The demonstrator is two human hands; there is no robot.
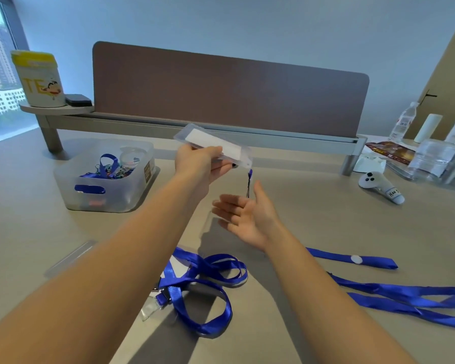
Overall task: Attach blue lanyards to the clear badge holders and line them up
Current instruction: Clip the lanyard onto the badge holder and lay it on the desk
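Between L fingers (216,151): clear badge holder (213,143), pinched, raised above desk. Short cord (249,182) dangles off its end, beside R fingertips (221,203), splayed, empty. Step: attaching. Next, prob.: R hand (244,216) fetches blue lanyard (202,282).

Both forearms bare, no sleeves; left hand (200,164) has dark-painted nail.

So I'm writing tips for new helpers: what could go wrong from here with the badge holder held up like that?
The left hand pinches the badge holder by one edge, so it may slip. The short cord dangling from its corner sits beside the open right hand, ungripped, and could swing away. The lanyards below look tangled and may snag.
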